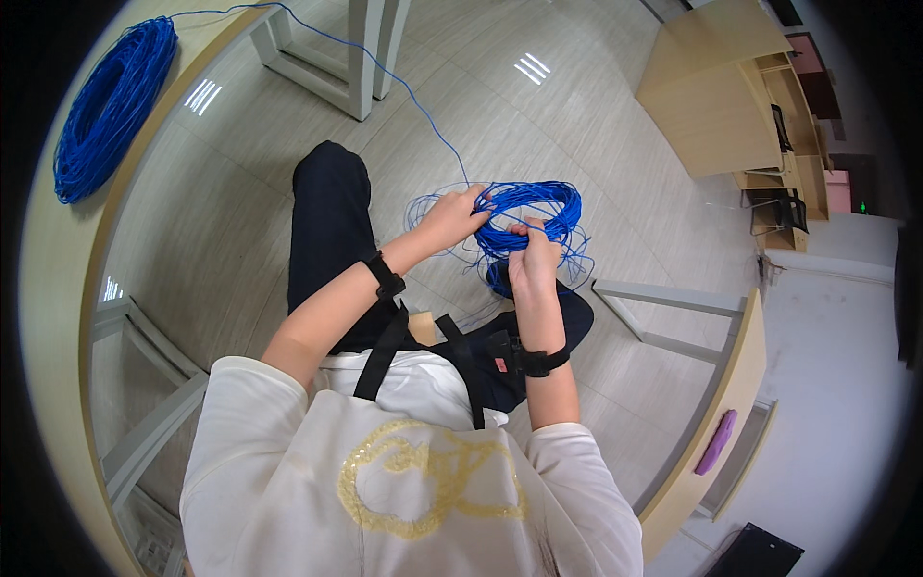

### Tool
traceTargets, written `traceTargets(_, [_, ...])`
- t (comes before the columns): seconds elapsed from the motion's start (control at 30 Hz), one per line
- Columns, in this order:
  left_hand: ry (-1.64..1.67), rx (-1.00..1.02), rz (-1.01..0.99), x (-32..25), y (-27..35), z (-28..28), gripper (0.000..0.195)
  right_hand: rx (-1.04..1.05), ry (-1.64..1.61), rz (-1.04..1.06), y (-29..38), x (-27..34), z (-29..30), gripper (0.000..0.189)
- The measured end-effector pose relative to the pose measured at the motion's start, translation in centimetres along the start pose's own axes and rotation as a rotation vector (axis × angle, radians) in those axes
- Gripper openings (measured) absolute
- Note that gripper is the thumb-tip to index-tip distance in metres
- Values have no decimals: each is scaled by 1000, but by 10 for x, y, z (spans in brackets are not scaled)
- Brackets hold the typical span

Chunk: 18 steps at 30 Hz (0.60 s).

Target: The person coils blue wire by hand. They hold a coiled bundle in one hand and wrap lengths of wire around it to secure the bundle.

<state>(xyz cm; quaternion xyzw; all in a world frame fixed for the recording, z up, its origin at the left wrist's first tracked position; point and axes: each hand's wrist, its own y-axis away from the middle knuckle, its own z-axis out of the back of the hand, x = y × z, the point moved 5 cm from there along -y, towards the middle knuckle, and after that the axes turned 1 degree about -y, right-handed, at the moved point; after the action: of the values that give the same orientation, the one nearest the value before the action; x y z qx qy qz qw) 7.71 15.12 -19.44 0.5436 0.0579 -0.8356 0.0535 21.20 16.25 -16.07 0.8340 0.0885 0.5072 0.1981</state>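
Observation:
Both of my hands hold a loose coil of thin blue cable [566, 202] in front of my knees. My left hand [458, 215] grips the coil's left side, fingers curled over the strands. At the lower edge, my right hand [535, 252] has its thumb over the bundle, palm turned partly up. Stray loops hang below and to both sides of the coil. From near my left hand a single blue strand [411, 90] runs up and left to a second, larger coil of blue cable [115, 108], which lies on the wooden table at the left.
The table [61, 281] curves along the left, with grey metal legs [360, 65] beneath. On the right, another wooden table [743, 360] bears a purple object [716, 442]. Wooden desks [714, 108] stand at the upper right, over a tiled floor [497, 94]. A black panel [757, 552] lies lower right.

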Motion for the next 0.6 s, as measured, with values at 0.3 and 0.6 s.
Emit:
traceTargets(0.3, [713, -163, 442, -13, 23, -24, 63, -10, -403, -99, -11, 4, 10, 9])
traceTargets(0.6, [640, -199, 276, 13, 15, -22, 32, -40, -367, -111, 3, 3, 3, 10])
